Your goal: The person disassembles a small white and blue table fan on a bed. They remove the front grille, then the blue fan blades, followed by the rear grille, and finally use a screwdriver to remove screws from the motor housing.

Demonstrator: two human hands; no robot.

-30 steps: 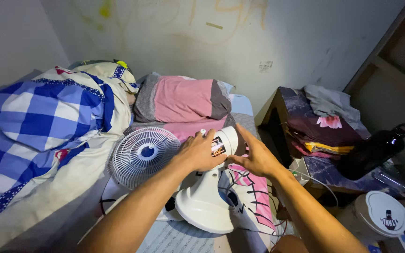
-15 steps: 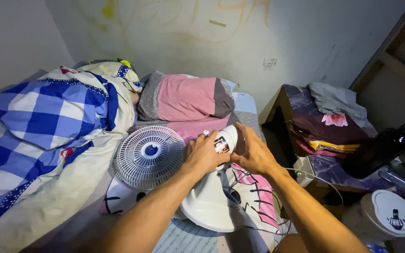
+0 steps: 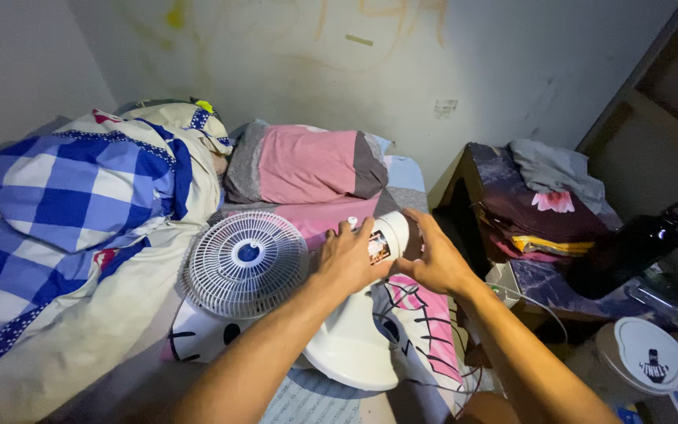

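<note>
At the centre of the frame, a small white fan (image 3: 292,290) lies tipped on the bed (image 3: 402,177), its round wire cage (image 3: 245,263) facing up and left and its broad base (image 3: 351,349) toward the lower edge. The left hand (image 3: 348,259) is curled over the top of the motor housing (image 3: 390,235), fingers closed on it, while the right hand (image 3: 437,259) cups the back of the same housing, fingers part spread and pressed against it; both grips have hold of the fan. It looks like light, stiff plastic, though the thin wire cage would probably bend if squeezed, so the solid housing or the neck above the base seems the safest place to hold. A cord (image 3: 433,385) trails near the base and could snag. Just left of the cage lies a blue checked blanket (image 3: 64,204), with a pink and grey pillow (image 3: 308,165) behind it. To the right, a dark side cabinet (image 3: 472,177) carries folded clothes (image 3: 547,208); a dark bottle (image 3: 629,251) and a white-lidded tub (image 3: 645,353) stand at the lower right
</note>
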